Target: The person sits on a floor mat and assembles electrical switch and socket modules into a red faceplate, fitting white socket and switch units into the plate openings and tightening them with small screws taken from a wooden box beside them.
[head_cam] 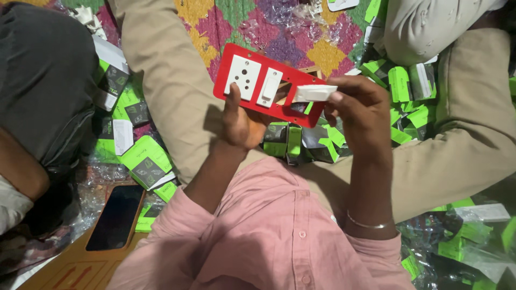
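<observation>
My left hand grips a red switch plate from below, thumb resting on its front. A white socket module and a white switch module sit in the plate. My right hand holds another white switch module at the plate's open slot on the right side. Both hands are raised above my lap, between my legs in beige trousers.
Green and black small boxes lie scattered on both sides and between my legs. A dark phone rests on an orange board at lower left. Another person in dark clothing sits at left. Clear plastic wrappers litter the patterned mat.
</observation>
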Motion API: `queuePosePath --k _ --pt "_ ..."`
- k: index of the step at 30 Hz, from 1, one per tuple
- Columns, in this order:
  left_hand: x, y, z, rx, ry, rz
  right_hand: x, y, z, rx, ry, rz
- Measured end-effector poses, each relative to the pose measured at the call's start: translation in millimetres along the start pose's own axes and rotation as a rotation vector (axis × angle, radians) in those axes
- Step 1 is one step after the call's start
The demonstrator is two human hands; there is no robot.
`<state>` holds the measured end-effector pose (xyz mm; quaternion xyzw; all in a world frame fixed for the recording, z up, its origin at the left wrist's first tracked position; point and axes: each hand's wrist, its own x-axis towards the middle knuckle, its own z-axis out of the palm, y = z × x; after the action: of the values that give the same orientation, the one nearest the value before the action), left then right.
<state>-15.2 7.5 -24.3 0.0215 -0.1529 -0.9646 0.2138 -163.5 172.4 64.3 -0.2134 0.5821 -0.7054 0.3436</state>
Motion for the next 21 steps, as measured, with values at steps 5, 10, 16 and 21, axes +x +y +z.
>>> queuePosePath --k 5,10,16,21 --pt "-9.3 2.5 12.8 0.062 -0.057 0.037 -10.0 -18.6 -6.0 -0.137 0.014 -0.045" --pt "-9.9 -3.0 21.3 0.109 -0.04 0.171 -17.5 -28.9 2.3 -0.209 -0.015 -0.062" --pt "-12.6 -2.3 25.2 0.122 -0.053 0.038 -14.9 -28.6 8.8 -0.462 -0.141 -0.179" --pt "-13.3 -0.8 27.3 0.076 -0.119 -0.009 -8.2 -23.4 19.2 -0.747 -0.102 -0.233"
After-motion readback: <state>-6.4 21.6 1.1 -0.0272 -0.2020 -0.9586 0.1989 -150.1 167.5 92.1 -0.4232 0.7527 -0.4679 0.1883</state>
